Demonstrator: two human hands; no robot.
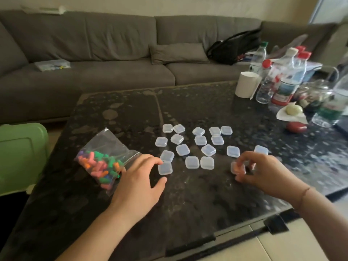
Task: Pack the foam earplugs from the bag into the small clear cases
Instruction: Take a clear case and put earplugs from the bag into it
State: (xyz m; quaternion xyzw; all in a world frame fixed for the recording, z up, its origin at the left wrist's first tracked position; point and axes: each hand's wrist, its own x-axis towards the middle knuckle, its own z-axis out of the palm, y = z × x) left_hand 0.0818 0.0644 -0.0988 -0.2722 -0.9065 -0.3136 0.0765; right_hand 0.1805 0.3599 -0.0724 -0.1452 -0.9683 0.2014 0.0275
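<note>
A clear zip bag (102,157) full of colourful foam earplugs lies on the left of the dark table (188,194). Several small clear cases (192,162) are scattered shut across the table's middle. My left hand (139,178) rests between the bag and the cases, fingers relaxed, with a fingertip touching the nearest case (165,168). My right hand (263,170) pinches a case (238,168) that has orange earplugs inside, holding it on the table surface at the right of the group.
Water bottles (286,78), a paper roll (245,84), a glass jar (316,95) and a red object (296,126) crowd the table's far right. A green bin (20,153) stands at the left edge. A grey sofa (113,53) runs behind the table.
</note>
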